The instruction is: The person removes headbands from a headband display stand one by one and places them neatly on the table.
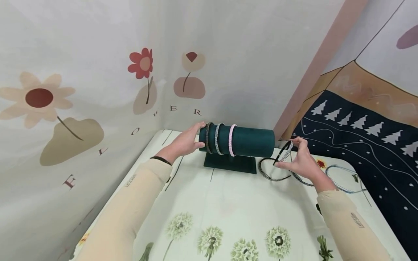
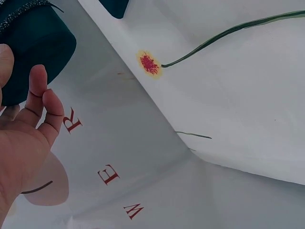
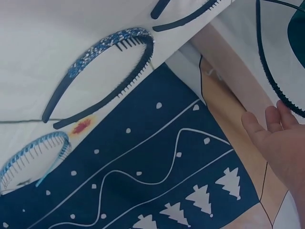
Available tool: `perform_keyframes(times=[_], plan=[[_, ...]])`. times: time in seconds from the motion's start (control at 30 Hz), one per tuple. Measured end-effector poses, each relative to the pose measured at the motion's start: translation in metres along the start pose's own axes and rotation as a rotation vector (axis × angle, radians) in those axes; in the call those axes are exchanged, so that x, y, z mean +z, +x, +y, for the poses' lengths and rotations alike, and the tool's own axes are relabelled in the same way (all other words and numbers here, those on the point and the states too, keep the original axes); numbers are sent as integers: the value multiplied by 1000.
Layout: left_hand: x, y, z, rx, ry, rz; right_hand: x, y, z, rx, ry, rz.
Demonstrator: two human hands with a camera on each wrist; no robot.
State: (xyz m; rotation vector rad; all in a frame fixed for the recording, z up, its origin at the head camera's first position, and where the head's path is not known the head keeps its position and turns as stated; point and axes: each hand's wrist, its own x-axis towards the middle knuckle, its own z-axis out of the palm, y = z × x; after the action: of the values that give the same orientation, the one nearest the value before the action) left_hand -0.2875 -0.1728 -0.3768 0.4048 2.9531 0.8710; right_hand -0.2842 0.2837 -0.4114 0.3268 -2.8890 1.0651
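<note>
A dark green cylindrical headband stand (image 1: 253,141) carries three headbands near its left end: a dark brown one (image 1: 207,139), a silver glittery one (image 1: 217,139) and a pink one (image 1: 231,140). My left hand (image 1: 185,141) grips the stand's left end, thumb in front and fingers towards the top and back; its fingers (image 2: 37,90) also show in the left wrist view. To the right of the stand, my right hand (image 1: 302,161) pinches a headband with a silver front and black ends (image 1: 286,152), held up off the table. The right wrist view shows only part of that headband (image 3: 265,71).
On the table (image 1: 228,203) at the right lie a black headband (image 1: 268,178), a blue glittery headband (image 3: 102,50) and a light blue one (image 1: 343,189). A white curtain (image 1: 248,72) hangs close behind the stand. Dark blue cloth (image 1: 369,159) borders the table's right side.
</note>
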Motion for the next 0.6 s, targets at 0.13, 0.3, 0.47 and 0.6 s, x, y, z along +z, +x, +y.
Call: perform_keyframes(times=[0.13, 0.3, 0.47, 0.6], plan=[[0, 0, 0, 4, 3, 2, -2, -6, 1, -28, -28, -3], [0, 0, 0, 8, -5, 1, -3, -12, 3, -74, -95, -28], [0, 0, 0, 2, -5, 3, -1, -14, 1, -111, -139, -49], [0, -1, -1, 3, -6, 4, 2, -15, 0, -164, -155, -64]])
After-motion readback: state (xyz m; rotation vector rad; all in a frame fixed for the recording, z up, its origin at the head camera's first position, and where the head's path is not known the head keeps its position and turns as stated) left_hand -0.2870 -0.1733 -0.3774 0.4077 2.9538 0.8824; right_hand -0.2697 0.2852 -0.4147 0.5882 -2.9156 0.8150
